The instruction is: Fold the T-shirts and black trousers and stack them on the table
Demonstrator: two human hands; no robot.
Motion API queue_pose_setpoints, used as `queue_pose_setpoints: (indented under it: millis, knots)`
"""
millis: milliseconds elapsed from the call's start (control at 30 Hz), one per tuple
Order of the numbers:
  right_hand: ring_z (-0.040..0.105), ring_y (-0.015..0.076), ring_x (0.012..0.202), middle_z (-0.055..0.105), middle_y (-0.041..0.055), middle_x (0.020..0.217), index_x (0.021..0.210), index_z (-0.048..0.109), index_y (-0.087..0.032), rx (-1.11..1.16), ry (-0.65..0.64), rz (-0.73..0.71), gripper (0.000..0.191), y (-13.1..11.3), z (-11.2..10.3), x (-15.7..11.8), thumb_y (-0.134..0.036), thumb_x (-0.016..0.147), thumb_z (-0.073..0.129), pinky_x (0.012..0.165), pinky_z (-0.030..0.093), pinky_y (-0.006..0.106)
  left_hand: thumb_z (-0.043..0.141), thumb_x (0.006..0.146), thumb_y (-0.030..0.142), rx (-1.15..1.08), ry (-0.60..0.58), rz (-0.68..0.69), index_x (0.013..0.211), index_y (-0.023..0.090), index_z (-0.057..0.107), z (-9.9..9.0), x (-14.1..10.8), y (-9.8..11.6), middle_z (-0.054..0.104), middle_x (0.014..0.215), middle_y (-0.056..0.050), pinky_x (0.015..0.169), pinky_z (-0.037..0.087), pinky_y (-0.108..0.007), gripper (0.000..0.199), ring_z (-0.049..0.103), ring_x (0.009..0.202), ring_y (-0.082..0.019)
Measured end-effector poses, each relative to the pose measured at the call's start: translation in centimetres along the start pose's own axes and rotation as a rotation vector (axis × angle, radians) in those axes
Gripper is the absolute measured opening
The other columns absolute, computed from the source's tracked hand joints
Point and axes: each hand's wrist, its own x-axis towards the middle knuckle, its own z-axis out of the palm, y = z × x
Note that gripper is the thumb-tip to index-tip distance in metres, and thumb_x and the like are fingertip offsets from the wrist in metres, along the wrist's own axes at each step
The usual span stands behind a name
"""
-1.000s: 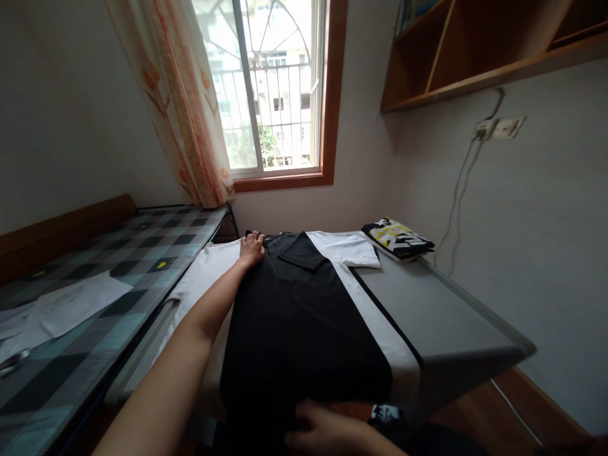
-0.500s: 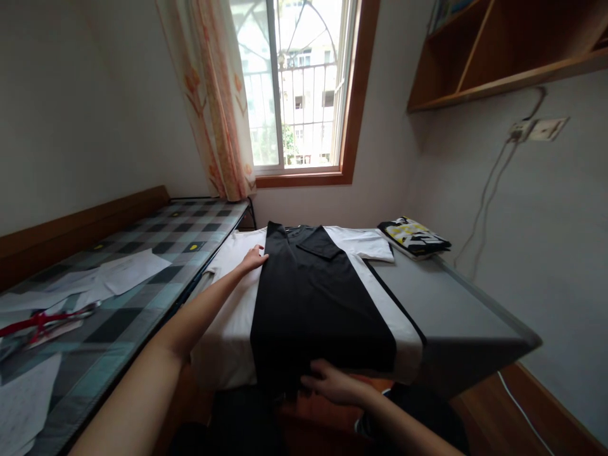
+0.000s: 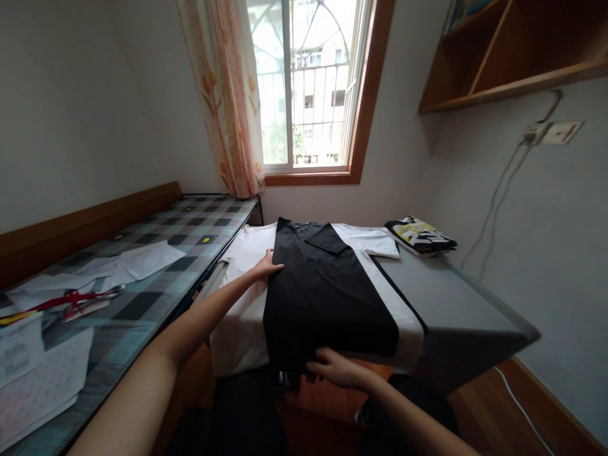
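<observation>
The right hand [image 3: 338, 368] was at the near hem of the black short-sleeved cloth shirt [image 3: 332, 297], and I couldn't tell whether its grip was clamped there. The left hand [image 3: 266, 266] touched the shirt's left edge, its grip equally unclear. Even tension between them seemed best for a straight edge. The shirt lay over a white cloth shirt [image 3: 242, 326] on the grey-topped desk [image 3: 456, 297].

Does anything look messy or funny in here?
A bit: the papers on the checked mattress lie scattered at different angles, with something red among them. The black T-shirt hangs unevenly over the table's front, too. I see nothing spilled or broken.
</observation>
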Motion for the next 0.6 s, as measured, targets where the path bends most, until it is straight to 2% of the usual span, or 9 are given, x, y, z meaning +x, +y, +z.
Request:
queue_pose_setpoints:
  millis: [67, 133, 300, 400, 500, 600]
  knots:
    - [0.062, 0.0171, 0.075, 0.070, 0.0072, 0.080, 0.084, 0.067, -0.012, 0.013, -0.003, -0.020, 0.027, 0.1, -0.3, -0.4, -0.034, 0.085, 0.053, 0.069, 0.047, 0.028, 0.067, 0.081, 0.032, 0.085, 0.119, 0.058, 0.143, 0.016, 0.022, 0.4, -0.3, -0.1, 0.060, 0.124, -0.018, 0.086, 0.051, -0.030, 0.078, 0.064, 0.107, -0.026]
    - [0.063, 0.0175, 0.075, 0.070, 0.0078, 0.080, 0.084, 0.066, -0.012, 0.030, -0.001, -0.044, 0.027, 0.1, -0.5, -0.8, -0.034, 0.085, 0.051, 0.069, 0.047, 0.029, 0.065, 0.082, 0.032, 0.192, 0.178, 0.083, 0.143, 0.014, 0.024, 0.7, -0.5, 0.0, 0.061, 0.125, -0.019, 0.092, 0.047, -0.031, 0.075, 0.061, 0.113, -0.028]
    - [0.063, 0.0171, 0.072, 0.068, 0.0071, 0.075, 0.081, 0.064, -0.013, 0.064, 0.022, -0.085, 0.030, 0.5, -0.5, -1.2, -0.038, 0.085, 0.050, 0.069, 0.046, 0.029, 0.055, 0.088, 0.041, 0.390, 0.160, 0.093, 0.142, 0.016, 0.029, 1.1, -1.8, 0.7, 0.067, 0.112, -0.017, 0.084, 0.048, -0.035, 0.065, 0.065, 0.104, -0.030]
    - [0.061, 0.0162, 0.070, 0.067, 0.0062, 0.074, 0.076, 0.063, -0.014, 0.054, 0.050, -0.069, 0.033, 1.2, -0.3, -0.7, -0.044, 0.084, 0.052, 0.069, 0.046, 0.030, 0.052, 0.088, 0.046, 0.463, 0.192, 0.122, 0.140, 0.018, 0.034, 1.6, -2.8, 0.9, 0.063, 0.118, -0.016, 0.084, 0.049, -0.035, 0.062, 0.064, 0.105, -0.029]
    - [0.061, 0.0162, 0.069, 0.067, 0.0060, 0.074, 0.075, 0.063, -0.015, 0.048, 0.070, -0.036, 0.036, 2.1, -0.2, 0.3, -0.049, 0.082, 0.053, 0.067, 0.045, 0.029, 0.053, 0.087, 0.043, 0.544, 0.307, 0.264, 0.132, 0.021, 0.048, 2.4, -3.4, 0.5, 0.048, 0.136, -0.014, 0.095, 0.045, -0.035, 0.050, 0.055, 0.118, -0.028]
    - [0.062, 0.0165, 0.070, 0.068, 0.0073, 0.077, 0.079, 0.064, -0.014, 0.058, 0.103, -0.008, 0.040, 2.9, -0.3, 1.3, -0.052, 0.082, 0.052, 0.066, 0.043, 0.028, 0.050, 0.090, 0.039, 0.546, 0.288, 0.419, 0.123, 0.022, 0.060, 3.1, -3.5, -0.3, 0.046, 0.140, -0.010, 0.105, 0.039, -0.036, 0.038, 0.046, 0.129, -0.026]
